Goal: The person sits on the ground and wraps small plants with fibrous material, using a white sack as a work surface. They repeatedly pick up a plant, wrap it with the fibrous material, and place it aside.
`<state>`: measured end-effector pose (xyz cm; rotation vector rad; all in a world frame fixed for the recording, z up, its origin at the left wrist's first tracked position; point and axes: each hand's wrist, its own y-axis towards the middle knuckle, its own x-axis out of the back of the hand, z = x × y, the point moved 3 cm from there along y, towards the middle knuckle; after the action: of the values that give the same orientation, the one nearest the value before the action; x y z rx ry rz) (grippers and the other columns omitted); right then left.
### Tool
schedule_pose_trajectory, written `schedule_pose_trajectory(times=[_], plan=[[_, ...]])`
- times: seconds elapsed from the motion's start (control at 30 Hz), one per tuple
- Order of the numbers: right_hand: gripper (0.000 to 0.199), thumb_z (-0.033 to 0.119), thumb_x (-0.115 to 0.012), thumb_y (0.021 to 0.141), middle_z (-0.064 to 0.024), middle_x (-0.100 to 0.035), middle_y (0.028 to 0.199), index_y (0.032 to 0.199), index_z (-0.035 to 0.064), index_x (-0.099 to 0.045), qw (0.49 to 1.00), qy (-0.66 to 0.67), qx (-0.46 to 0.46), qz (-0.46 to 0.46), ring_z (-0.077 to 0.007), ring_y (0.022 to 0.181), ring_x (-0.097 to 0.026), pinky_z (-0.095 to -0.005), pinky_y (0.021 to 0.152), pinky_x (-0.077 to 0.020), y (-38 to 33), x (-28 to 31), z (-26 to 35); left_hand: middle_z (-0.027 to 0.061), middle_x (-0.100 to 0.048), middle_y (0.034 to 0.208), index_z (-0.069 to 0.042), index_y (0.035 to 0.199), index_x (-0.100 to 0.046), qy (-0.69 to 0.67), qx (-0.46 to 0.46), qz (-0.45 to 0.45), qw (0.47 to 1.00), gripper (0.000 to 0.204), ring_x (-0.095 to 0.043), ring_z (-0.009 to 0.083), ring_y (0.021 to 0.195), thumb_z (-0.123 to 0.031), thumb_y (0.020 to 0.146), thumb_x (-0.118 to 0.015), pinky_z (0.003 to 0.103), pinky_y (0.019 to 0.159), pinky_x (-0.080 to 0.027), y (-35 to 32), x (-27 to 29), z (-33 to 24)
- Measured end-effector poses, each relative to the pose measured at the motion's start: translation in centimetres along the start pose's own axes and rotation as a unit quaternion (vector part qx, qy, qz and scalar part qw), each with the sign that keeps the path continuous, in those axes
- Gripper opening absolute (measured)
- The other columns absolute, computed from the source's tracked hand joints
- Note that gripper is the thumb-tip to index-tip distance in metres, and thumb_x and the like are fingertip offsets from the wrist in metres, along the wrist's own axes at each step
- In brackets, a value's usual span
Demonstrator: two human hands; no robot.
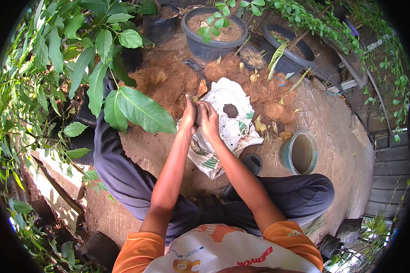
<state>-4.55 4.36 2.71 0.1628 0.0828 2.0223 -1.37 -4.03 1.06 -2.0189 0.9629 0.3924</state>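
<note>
In front of me, my left hand (189,112) and my right hand (208,120) are pressed together with bent fingers. Between them shows part of a dark brown clump of soil (198,118), mostly hidden by the palms and fingers. Below and to the right of the hands, a white sack (221,132) with green print lies crumpled on the ground, speckled with dirt. A round dark soil ball (231,110) rests on it, apart from my right hand. Brown coconut fibre (166,86) is heaped just beyond my left hand.
A bucket of murky water (300,154) stands right of the sack. More fibre balls (274,110) lie at the far right. Potted plants in a grey round pot (214,48) and a dark tub (289,57) line the back. A large leaf (143,110) hangs near my left forearm.
</note>
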Motion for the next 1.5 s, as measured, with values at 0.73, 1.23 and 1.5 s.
schedule_pose_trajectory(times=[0.73,1.23,1.5], plan=[[0.032,0.017,-0.049,0.100,-0.0071,-0.059,0.121,0.128,0.0003,-0.054,0.886,0.398,-0.235,-0.027,-0.0153,0.109,-0.057,-0.0287,0.096,-0.0465,0.4,1.2,1.4,0.0147,-0.064,0.104,-0.002,0.098,-0.062,0.358,-0.639,-0.073,0.677,0.017,-0.057,0.0344,0.104,-0.013,0.089,-0.053,0.045,0.097,-0.040,-3.5,-3.0,0.1],[0.034,0.028,-0.040,0.102,-0.0095,-0.059,0.121,0.123,0.0053,-0.055,0.803,0.536,-0.258,0.040,-0.0203,0.112,-0.056,-0.0352,0.101,-0.0435,1.9,3.5,-1.2,0.0204,-0.054,0.117,-0.001,0.119,-0.053,0.461,-0.500,-0.035,0.732,0.033,-0.049,0.0381,0.115,-0.025,0.097,-0.047,0.046,0.103,-0.034,-3.5,-5.8,0.7],[0.027,0.023,-0.048,0.098,-0.0067,-0.059,0.108,0.117,0.0053,-0.054,0.829,0.497,-0.250,0.056,-0.0183,0.103,-0.059,-0.0325,0.090,-0.0497,1.8,3.5,-2.1,0.0143,-0.063,0.107,-0.002,0.100,-0.064,0.425,-0.659,0.055,0.618,0.020,-0.058,0.0344,0.107,-0.007,0.081,-0.060,0.045,0.096,-0.044,-3.8,-5.2,-0.3]])
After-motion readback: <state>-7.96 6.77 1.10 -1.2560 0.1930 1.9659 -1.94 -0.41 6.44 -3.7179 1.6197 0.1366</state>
